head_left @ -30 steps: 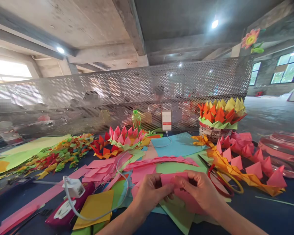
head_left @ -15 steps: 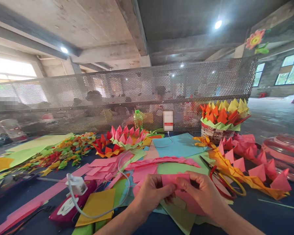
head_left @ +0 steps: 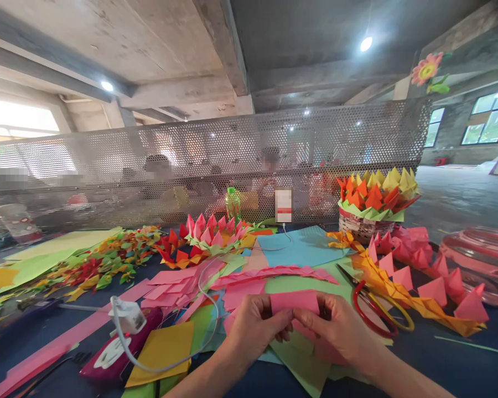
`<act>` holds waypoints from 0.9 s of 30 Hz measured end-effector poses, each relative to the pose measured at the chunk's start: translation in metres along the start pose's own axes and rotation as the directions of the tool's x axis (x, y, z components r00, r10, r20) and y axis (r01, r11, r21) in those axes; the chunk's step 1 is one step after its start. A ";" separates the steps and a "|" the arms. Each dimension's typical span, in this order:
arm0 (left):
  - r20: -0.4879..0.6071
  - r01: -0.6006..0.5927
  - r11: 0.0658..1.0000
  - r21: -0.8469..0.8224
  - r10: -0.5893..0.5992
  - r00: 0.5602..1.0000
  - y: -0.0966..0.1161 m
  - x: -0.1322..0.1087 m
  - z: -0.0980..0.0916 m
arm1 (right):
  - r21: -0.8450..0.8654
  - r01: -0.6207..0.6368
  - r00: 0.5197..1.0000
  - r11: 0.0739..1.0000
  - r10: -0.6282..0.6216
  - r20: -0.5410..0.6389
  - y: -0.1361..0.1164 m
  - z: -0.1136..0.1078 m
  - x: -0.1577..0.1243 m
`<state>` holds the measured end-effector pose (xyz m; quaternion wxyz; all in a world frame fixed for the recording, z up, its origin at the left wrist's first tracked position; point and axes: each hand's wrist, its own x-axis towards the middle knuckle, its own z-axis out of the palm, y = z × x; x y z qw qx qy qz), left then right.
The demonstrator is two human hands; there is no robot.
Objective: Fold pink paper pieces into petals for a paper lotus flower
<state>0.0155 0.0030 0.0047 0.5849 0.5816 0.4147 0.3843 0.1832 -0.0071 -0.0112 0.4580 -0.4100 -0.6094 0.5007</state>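
Observation:
Between my two hands is a small pink paper piece [head_left: 294, 301], its lower edge pinched under both thumbs. My left hand [head_left: 257, 320] grips its left side, fingers curled behind. My right hand [head_left: 334, 323] holds the right side in the same way, and the thumbs nearly meet in the middle. Below the hands lie green paper sheets [head_left: 301, 365] and more pink paper. A folded pink paper strip [head_left: 274, 273] stretches just beyond them. Scissors [head_left: 377, 312] with red and yellow handles rest right of my right hand.
A purple power strip [head_left: 120, 348] with a white charger and cable sits at left, beside yellow paper [head_left: 161, 354]. Folded pink and orange paper chains [head_left: 423, 301] lie at right, near a paper-petal basket [head_left: 365, 224]. A perforated metal screen [head_left: 216, 138] stands behind.
Both thumbs have shifted along the pink paper, the right one moving left and down toward the left. More of the paper's face shows now. The view has moved slightly.

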 end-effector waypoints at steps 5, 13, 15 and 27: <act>-0.044 0.010 1.000 0.013 -0.010 0.999 0.003 -0.001 0.002 | -0.054 0.012 1.000 0.998 -0.014 -0.028 -0.002 0.002 0.000; -0.012 0.009 0.999 0.044 -0.009 1.000 0.003 0.000 0.000 | -0.092 0.035 0.999 0.995 -0.034 0.013 -0.009 0.000 -0.001; -0.003 0.005 0.999 0.037 -0.005 1.000 0.003 0.001 0.000 | -0.108 0.039 0.999 0.993 -0.036 0.024 -0.012 -0.001 -0.001; -0.001 -0.044 0.998 0.035 0.044 0.999 0.004 0.000 -0.006 | -0.202 0.037 0.996 0.979 -0.053 -0.074 -0.016 -0.001 0.000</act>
